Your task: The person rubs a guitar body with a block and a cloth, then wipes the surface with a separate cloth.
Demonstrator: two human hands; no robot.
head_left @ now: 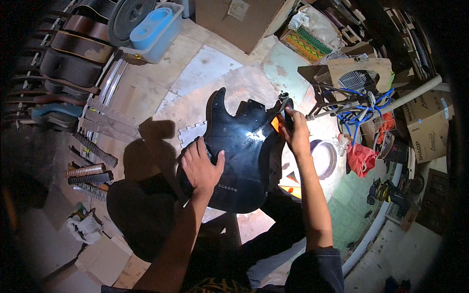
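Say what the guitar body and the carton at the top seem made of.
Guitar body: probably wood under glossy black paint or lacquer; the glare shows the gloss, but the coating hides the core.
Carton: likely matte cardboard, judging by plain brown panels.

Floor [207, 69]: tiled, cream, white and pale green, marked with stains. Ahead of you, toward the left: one translucent tub [172, 40], blue container inside. Ahead of you, near centre: one carton [229, 22]. Ahead, to your right: one patterned box [309, 46]. Nearer your right: one white round tub [337, 158]. Lower left of you: cardboard [104, 259].
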